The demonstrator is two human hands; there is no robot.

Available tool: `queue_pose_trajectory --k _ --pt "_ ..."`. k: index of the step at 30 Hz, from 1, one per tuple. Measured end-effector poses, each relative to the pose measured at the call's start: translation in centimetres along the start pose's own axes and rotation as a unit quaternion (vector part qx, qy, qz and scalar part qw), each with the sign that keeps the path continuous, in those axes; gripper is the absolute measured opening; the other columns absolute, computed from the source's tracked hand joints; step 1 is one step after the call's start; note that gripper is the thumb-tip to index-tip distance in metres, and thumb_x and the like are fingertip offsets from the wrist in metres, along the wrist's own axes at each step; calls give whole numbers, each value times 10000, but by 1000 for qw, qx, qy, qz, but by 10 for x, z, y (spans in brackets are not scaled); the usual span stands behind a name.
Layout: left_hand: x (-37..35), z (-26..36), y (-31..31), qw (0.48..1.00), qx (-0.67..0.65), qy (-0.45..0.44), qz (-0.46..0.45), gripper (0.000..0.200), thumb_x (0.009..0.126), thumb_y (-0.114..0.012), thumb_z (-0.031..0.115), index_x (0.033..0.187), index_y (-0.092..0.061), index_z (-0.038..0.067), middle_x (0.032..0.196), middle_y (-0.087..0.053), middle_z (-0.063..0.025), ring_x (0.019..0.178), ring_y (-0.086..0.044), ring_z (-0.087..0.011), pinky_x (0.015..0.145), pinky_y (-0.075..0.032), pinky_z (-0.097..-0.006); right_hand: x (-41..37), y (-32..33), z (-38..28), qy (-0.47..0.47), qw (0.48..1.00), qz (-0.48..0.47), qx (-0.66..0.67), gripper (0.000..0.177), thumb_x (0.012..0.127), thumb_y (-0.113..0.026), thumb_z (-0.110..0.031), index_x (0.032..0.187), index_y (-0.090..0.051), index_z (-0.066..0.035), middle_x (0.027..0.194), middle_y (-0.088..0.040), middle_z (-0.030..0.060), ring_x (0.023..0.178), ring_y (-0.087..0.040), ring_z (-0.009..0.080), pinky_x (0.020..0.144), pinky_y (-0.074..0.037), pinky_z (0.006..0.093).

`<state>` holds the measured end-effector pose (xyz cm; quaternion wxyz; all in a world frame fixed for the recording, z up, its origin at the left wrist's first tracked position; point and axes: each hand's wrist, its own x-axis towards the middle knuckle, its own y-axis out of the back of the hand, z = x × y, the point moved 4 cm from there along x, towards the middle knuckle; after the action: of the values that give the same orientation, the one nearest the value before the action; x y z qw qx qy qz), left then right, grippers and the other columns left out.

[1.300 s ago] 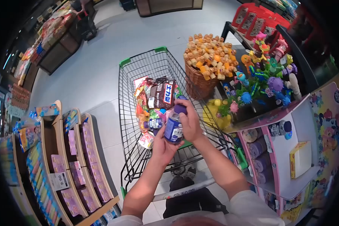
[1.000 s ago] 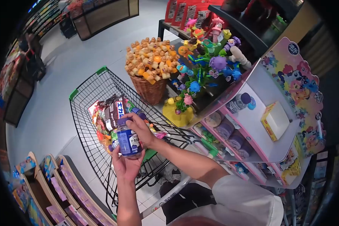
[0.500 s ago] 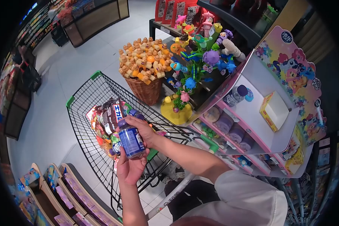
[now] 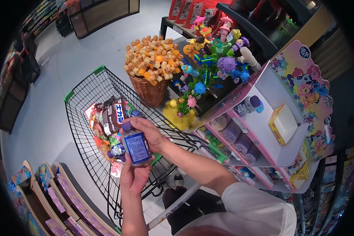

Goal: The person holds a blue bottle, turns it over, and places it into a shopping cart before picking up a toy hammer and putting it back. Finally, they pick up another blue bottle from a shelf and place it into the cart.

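A clear jar [image 4: 136, 148] with a purple lid and a blue label is held between both my hands above the shopping cart [image 4: 91, 159]. My left hand [image 4: 135, 177] supports its base from below, fingers curled round the bottom. Over the lid and far side wraps my right hand [image 4: 150, 133]. The label with small print faces me; its wording is too small to read. In the cart behind the jar lie a brown snack bag [image 4: 113, 114], a small purple-capped bottle [image 4: 117, 150] and several colourful packets, partly hidden by my hands.
A wicker basket [image 4: 148, 91] heaped with small orange and tan toys stands beyond the cart. Right of it are a rack of colourful toys [image 4: 208, 65] and a pink display stand [image 4: 259, 129] with jars and a yellow box [image 4: 283, 125]. Low wooden shelves [image 4: 63, 200] border the lower left.
The jar has turned slightly in my hands, showing its label more squarely. My view has shifted a little; the cart and display stand appear slightly further left.
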<state>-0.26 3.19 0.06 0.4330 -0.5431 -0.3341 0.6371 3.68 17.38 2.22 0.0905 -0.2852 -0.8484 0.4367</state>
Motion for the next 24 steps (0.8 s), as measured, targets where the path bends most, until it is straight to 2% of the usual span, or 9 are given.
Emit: queue_pose_trajectory --k 4,6,10,13,16,19,22,23,24 --pt "1 1 0 1000 2 -7 -11 617 944 -611 475 1334 -508 9 1217 -633 -183 1054 -635 -363 728 -512 -325 2 1 3 -2 1000 14 -9 326 1003 -581 -287 1196 -593 -25 1009 -684 108 925 -681 170 802 -584 313" --pt "0 -1 -2 1000 3 -11 -6 559 949 -618 447 1336 -514 57 1195 -653 -146 1037 -651 -353 706 -500 -338 1 0 3 -10 1000 21 0 321 1000 -587 -284 1191 -596 -26 1007 -683 110 920 -682 170 801 -582 308" --pt "2 -2 2 1000 -6 -5 9 506 952 -626 425 1322 -522 95 1171 -664 -123 1014 -661 -341 686 -490 -344 3 4 7 11 999 37 -34 304 1026 -520 -282 1171 -598 -26 996 -681 111 890 -677 165 773 -576 295" --pt "2 -3 6 997 28 -37 66 598 925 -622 517 1308 -533 66 1150 -656 -120 928 -643 -310 674 -481 -325 5 8 12 32 998 37 -35 305 1039 -474 -278 1157 -600 -27 985 -677 108 868 -671 153 757 -568 280" --pt "2 -2 3 998 -1 -35 56 600 909 -630 543 1297 -542 94 1134 -661 -97 906 -642 -292 650 -479 -330 8 14 18 37 996 46 -69 361 1035 -453 -310 1214 -563 -16 1006 -662 146 890 -669 195 785 -571 324" --pt "0 -4 -6 999 10 -15 40 502 935 -633 489 1282 -533 140 1110 -660 -62 899 -645 -259 661 -477 -331 7 14 19 50 994 44 -83 361 1034 -463 -325 1213 -565 -29 990 -663 131 868 -670 192 775 -570 321" --pt "-3 -4 -17 997 25 -36 67 510 955 -573 540 1277 -532 146 1108 -659 -54 896 -642 -256 644 -464 -322 6 11 16 27 998 51 -24 370 1030 -477 -353 1202 -568 -38 979 -667 122 849 -671 188 754 -569 315" --pt "1 -2 -7 1000 -6 -24 -2 593 980 -485 584 1332 -493 107 1184 -642 -104 969 -648 -311 732 -519 -376 4 11 15 10 998 58 -7 389 1021 -492 -389 1182 -568 -43 966 -669 116 842 -674 193 734 -572 316" --pt "-1 -2 -13 1000 -18 -12 1 623 982 -473 588 1344 -487 82 1202 -636 -130 992 -644 -339 787 -520 -407 6 15 15 -4 999 51 18 391 1012 -506 -414 1179 -562 -65 973 -667 115 839 -678 208 715 -581 337"
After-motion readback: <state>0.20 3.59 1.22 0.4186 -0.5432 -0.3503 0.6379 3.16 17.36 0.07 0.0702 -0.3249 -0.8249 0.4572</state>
